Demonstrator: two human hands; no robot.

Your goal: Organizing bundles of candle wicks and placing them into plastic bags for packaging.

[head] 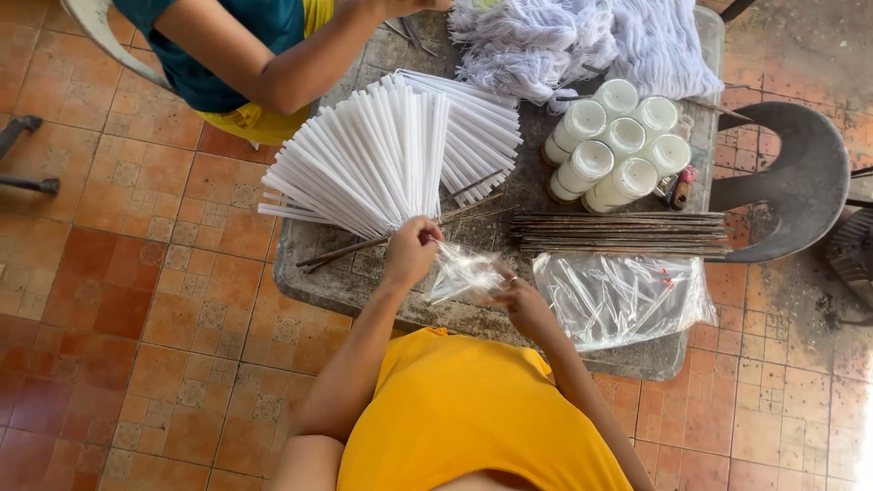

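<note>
My left hand (pixel 411 250) pinches the upper end of a small crinkled clear plastic bag (pixel 461 270), just below the base of a fanned stack of long white sticks (pixel 377 155). My right hand (pixel 520 302) grips the bag's lower right end. The bag is stretched between both hands above the near edge of the grey stone table (pixel 364 286). I cannot tell what is inside it.
A pile of clear bags (pixel 623 298) lies to the right, beside a row of thin dark rods (pixel 623 233), several white cylinders (pixel 618 155) and white yarn (pixel 564 36). Another person's arm (pixel 273 68) reaches in at top left. A grey plastic chair (pixel 796 177) stands right.
</note>
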